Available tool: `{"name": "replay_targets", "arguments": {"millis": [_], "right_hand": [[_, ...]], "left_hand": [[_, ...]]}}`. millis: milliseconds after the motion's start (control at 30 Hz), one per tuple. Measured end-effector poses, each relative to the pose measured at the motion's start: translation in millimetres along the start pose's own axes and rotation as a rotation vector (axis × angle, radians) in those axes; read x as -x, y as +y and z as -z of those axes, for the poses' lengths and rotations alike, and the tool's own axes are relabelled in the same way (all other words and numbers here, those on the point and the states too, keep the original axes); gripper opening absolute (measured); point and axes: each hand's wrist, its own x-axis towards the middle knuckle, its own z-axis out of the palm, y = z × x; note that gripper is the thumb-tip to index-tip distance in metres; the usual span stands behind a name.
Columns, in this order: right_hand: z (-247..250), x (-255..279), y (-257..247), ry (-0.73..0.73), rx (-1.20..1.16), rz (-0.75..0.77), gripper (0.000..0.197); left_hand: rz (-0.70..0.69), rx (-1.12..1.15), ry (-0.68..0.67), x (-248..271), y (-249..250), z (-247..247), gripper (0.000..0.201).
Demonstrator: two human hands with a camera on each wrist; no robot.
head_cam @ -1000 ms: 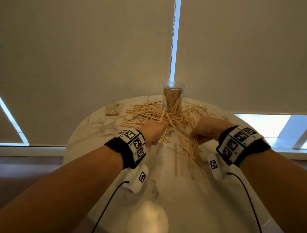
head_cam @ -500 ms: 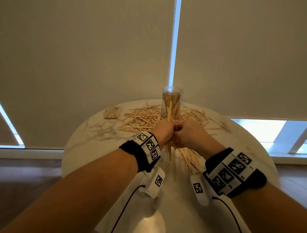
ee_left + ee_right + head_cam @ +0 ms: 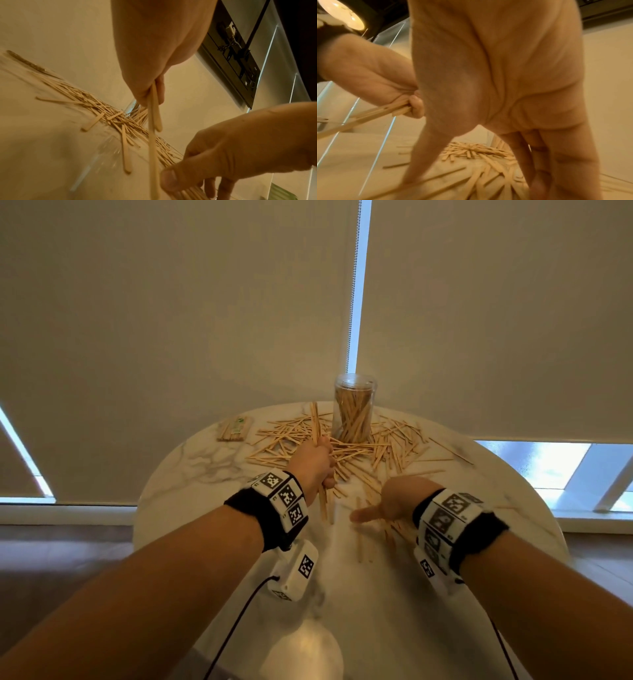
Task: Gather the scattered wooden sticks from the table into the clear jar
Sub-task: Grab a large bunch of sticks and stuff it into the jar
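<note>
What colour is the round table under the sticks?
The round marble table is white with grey veins, clearest in the head view.

My right hand [image 3: 399, 501] covers its own fingers from above, and the sticks [image 3: 488, 175] under it smear into blur. My left hand [image 3: 313, 463] hides the middle of its bundle [image 3: 317, 426].

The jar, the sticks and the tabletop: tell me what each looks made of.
Jar: clear and glossy, the sticks inside show through its wall; glass or plastic, I cannot tell which.
Sticks: pale, matte, flat strips with rounded ends, apparently unfinished wood.
Tabletop: white with grey veining and a glossy sheen that reflects light; marble or a marble-look surface.
</note>
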Motion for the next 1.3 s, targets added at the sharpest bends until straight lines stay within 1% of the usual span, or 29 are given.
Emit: {"name": "replay_targets", "arguments": {"millis": [33,133,167,233,333,400,467,600,667,700,767,833,867,967,1033,1067,1100,1133,1167,1200,1233,1300], "right_hand": [[0.2,-1.7,-4.1,0.007,-0.011,0.016,0.088],[6.8,-4.8,-8.5,0.000,-0.135,0.057,0.050],[9.4,-6.3,-8.1,-0.018,-0.173,0.065,0.042],[12.5,-6.6,-8.4,-0.032,-0.196,0.065,0.032],[9.1,-6.8,-8.2,0.046,-0.070,0.079,0.029],[5.0,-8.5,-6.5,0.088,-0.041,0.075,0.028],[2.6,-10.8,-4.4,0.105,-0.052,0.067,0.026],[2.7,-10.8,2.2,0.111,-0.135,0.047,0.025],[4.0,-13.2,8.5,0.094,-0.231,0.043,0.023],[4.9,-15.2,12.9,0.079,-0.320,0.030,0.020],[8.7,-15.6,20.0,0.042,-0.561,-0.006,0.013],[13.1,-12.2,25.3,0.047,-0.762,0.000,0.012],[15.6,-9.0,27.3,0.060,-0.829,0.022,0.013],[23.0,0.2,25.8,0.135,-0.965,0.155,0.009],[26.9,4.2,18.8,0.183,-1.014,0.246,0.008],[28.0,5.9,13.4,0.202,-1.038,0.290,0.008],[27.6,4.7,7.4,0.226,-1.061,0.337,0.009],[26.2,2.3,1.3,0.279,-1.047,0.370,0.010],[25.5,-0.6,-3.7,0.362,-0.981,0.380,0.011],[25.2,-2.0,-7.2,0.450,-0.887,0.381,0.011],[24.7,-2.7,-10.1,0.528,-0.802,0.381,0.014],[25.0,-0.3,-14.0,0.619,-0.684,0.390,0.023]], "left_hand": [[0.007,0.006,-0.001,1.5,0.5,0.6,0.030],[0.027,0.018,-0.004,2.6,2.8,2.3,0.032],[0.032,0.024,0.002,2.9,4.5,3.3,0.032],[0.041,0.031,0.006,3.0,7.4,4.2,0.033],[0.040,0.052,-0.023,3.6,6.3,5.4,0.033],[0.017,0.053,-0.055,3.2,2.8,5.1,0.035],[-0.002,0.044,-0.078,3.5,0.1,3.5,0.033],[-0.008,0.042,-0.073,2.3,-1.5,-0.3,0.028],[0.004,0.048,-0.072,-0.2,-2.4,-1.9,0.028],[0.015,0.044,-0.065,-1.7,-2.8,-2.7,0.028],[0.039,0.014,-0.041,-7.1,-5.8,-2.8,0.027],[0.052,-0.033,-0.028,-11.1,-9.5,-2.6,0.027],[0.057,-0.069,-0.026,-11.4,-10.9,-2.8,0.034],[0.041,-0.171,-0.076,-15.1,-17.1,-7.3,0.078],[0.038,-0.193,-0.153,-14.7,-18.5,-13.9,0.094],[0.046,-0.197,-0.199,-13.7,-17.6,-17.5,0.089],[0.038,-0.166,-0.236,-13.4,-16.7,-21.1,0.079],[0.024,-0.124,-0.233,-10.7,-14.2,-24.3,0.065],[0.005,-0.081,-0.204,-9.7,-12.1,-25.6,0.054],[-0.011,-0.064,-0.164,-10.7,-10.5,-25.4,0.048],[-0.022,-0.051,-0.124,-12.8,-9.9,-24.4,0.046],[-0.032,-0.032,-0.066,-13.0,-9.0,-20.6,0.042]]}}
